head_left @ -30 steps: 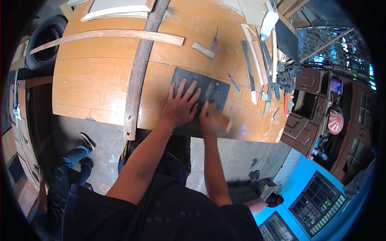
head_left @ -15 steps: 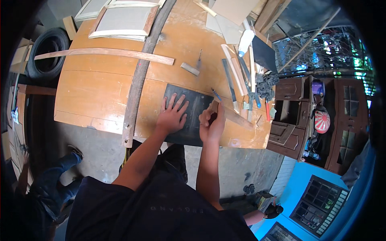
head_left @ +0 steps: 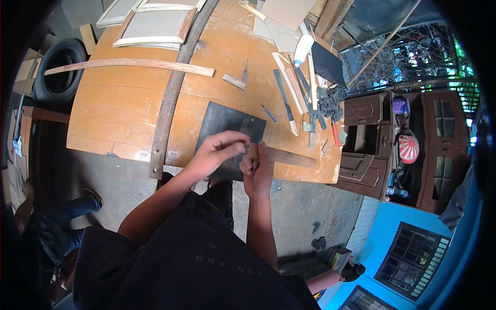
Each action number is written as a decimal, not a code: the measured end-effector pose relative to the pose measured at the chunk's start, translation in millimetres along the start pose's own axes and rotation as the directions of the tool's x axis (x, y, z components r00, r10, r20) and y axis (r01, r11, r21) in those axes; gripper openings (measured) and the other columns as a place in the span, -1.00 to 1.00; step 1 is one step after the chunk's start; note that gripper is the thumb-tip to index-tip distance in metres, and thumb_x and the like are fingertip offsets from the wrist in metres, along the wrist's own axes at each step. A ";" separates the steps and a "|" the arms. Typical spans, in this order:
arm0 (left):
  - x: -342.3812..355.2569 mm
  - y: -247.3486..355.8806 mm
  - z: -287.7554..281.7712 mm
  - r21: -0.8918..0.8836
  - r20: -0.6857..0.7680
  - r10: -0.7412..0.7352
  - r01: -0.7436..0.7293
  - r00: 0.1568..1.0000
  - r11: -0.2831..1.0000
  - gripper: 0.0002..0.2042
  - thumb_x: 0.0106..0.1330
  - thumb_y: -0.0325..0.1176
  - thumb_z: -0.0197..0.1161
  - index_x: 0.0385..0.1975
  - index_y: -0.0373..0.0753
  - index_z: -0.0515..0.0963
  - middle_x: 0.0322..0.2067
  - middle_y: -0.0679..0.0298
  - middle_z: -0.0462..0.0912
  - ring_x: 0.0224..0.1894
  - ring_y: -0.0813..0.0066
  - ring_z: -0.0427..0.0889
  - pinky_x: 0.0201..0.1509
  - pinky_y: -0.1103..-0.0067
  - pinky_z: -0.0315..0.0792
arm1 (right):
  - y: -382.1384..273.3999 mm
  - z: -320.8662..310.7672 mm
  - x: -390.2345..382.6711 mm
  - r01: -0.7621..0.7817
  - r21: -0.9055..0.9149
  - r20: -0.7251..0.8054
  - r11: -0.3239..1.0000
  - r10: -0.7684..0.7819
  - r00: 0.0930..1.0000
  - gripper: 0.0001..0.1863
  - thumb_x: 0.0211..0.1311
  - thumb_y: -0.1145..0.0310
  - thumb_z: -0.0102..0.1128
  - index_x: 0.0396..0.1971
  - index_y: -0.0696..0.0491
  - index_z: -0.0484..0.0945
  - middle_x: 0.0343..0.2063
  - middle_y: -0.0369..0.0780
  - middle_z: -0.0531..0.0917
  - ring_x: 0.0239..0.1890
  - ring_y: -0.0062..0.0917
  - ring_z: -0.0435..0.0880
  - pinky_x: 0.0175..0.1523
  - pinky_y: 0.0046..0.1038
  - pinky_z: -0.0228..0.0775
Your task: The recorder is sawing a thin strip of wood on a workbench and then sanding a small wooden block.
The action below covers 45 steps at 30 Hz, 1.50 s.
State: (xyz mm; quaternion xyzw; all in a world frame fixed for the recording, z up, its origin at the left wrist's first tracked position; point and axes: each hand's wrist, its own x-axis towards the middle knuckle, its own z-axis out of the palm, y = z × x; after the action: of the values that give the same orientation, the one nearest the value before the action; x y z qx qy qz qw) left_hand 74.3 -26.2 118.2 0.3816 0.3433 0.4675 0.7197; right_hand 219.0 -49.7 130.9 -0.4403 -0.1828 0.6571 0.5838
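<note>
Both hands meet just below the middle of the frame, at the near edge of the wooden table (head_left: 119, 119). Closed in a fist, the right hand (head_left: 257, 165) grips the near end of a dark wooden strip (head_left: 289, 157). The left hand (head_left: 219, 150) has its fingers curled together over the lower part of a dark grey sheet (head_left: 227, 126); whether it pinches anything small I cannot tell.

From the right fist the strip runs toward the right of the frame, its long axis roughly level and following the table's near edge, so the right hand is the nearer one to it; the left sits just beside its near end. The sheet lies up and left of the fist, tilted, with its lower edge reaching the table's rim.

Past the strip's far end, toward the upper right, a cluster of files, slats and a red-handled tool (head_left: 336, 138) crowds the bench. To the left a long dark bar (head_left: 173, 98) crosses the table from top to near edge; between it and the sheet the wood is bare. A blue pen (head_left: 268, 113) lies just beyond the sheet's upper right corner.
</note>
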 end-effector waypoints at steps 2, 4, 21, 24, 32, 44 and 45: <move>-9.2 -0.5 5.7 -0.055 0.061 -0.002 0.006 0.998 0.998 -0.74 0.34 -0.46 0.22 -0.02 -0.38 0.54 -0.16 0.27 0.64 -0.10 0.60 0.57 0.02 0.61 0.45 | 0.1 3.8 -5.9 0.001 0.003 -0.003 1.000 -0.001 1.000 -0.71 0.44 0.18 0.01 -0.47 0.02 0.41 -0.69 -0.40 0.36 -0.73 -0.76 0.18 -0.63 -0.63 -0.06; -14.4 -1.0 8.0 -0.060 0.024 -0.025 0.026 0.999 0.998 -0.74 0.31 -0.48 0.25 -0.03 -0.38 0.55 -0.20 0.26 0.66 -0.10 0.61 0.58 0.02 0.63 0.45 | 2.2 5.3 -14.1 -0.004 -0.002 -0.002 1.000 0.004 1.000 -0.70 0.44 0.18 0.01 -0.48 0.02 0.40 -0.69 -0.41 0.34 -0.73 -0.76 0.16 -0.63 -0.63 -0.06; -30.4 34.7 2.8 0.039 0.094 0.129 -0.133 0.987 0.990 -0.87 0.43 -0.44 0.10 -0.23 -0.37 0.52 -0.39 0.37 0.59 -0.31 0.69 0.54 -0.16 0.67 0.41 | -7.4 35.8 -36.2 -0.144 0.137 0.050 0.980 0.138 0.989 -0.54 0.49 0.01 -0.18 -0.60 -0.06 0.32 -0.72 -0.44 0.25 -0.73 -0.74 0.08 -0.61 -0.63 -0.10; -38.3 47.2 9.7 0.002 0.057 0.058 -0.059 0.997 0.998 -0.86 0.42 -0.42 0.12 -0.22 -0.37 0.55 -0.38 0.37 0.61 -0.30 0.68 0.54 -0.15 0.67 0.41 | -9.3 50.3 -39.1 -0.092 0.047 -0.062 0.995 0.095 0.994 -0.61 0.48 0.06 -0.11 -0.50 -0.02 0.44 -0.68 -0.43 0.37 -0.72 -0.75 0.18 -0.60 -0.64 -0.05; -20.5 30.5 -2.3 0.062 0.063 -0.047 0.043 0.997 0.997 -0.81 0.43 -0.37 0.10 -0.21 -0.35 0.59 -0.40 0.37 0.60 -0.32 0.63 0.55 -0.18 0.65 0.41 | -9.4 32.4 -31.8 0.188 -0.455 -0.007 0.870 -0.215 0.977 -0.70 0.43 0.23 0.05 -0.52 0.04 0.47 -0.67 -0.47 0.35 -0.63 -0.82 0.22 -0.54 -0.66 -0.02; -6.9 25.0 4.2 -0.013 0.090 -0.081 0.082 0.993 0.997 -0.82 0.35 -0.42 0.20 -0.14 -0.37 0.56 -0.32 0.29 0.64 -0.29 0.58 0.59 -0.17 0.66 0.45 | -10.6 20.7 -18.9 0.295 -0.584 0.037 0.756 -0.338 0.940 -0.70 0.40 0.20 0.11 -0.51 0.04 0.49 -0.67 -0.45 0.39 -0.62 -0.81 0.29 -0.54 -0.68 0.02; -8.2 26.6 6.7 0.012 0.123 -0.026 0.024 0.992 1.000 -0.82 0.32 -0.45 0.24 -0.14 -0.36 0.56 -0.30 0.30 0.65 -0.29 0.60 0.58 -0.17 0.66 0.44 | -9.6 20.5 -19.2 0.307 -0.579 0.043 0.755 -0.348 0.937 -0.70 0.40 0.21 0.11 -0.52 0.04 0.49 -0.67 -0.46 0.38 -0.62 -0.82 0.28 -0.54 -0.68 0.01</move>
State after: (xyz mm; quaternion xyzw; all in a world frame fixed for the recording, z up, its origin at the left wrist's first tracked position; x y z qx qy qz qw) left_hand 66.4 -28.2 145.6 0.4091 0.3056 0.4322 0.7433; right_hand 207.3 -59.5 156.3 -0.5794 -0.4277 0.4429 0.5341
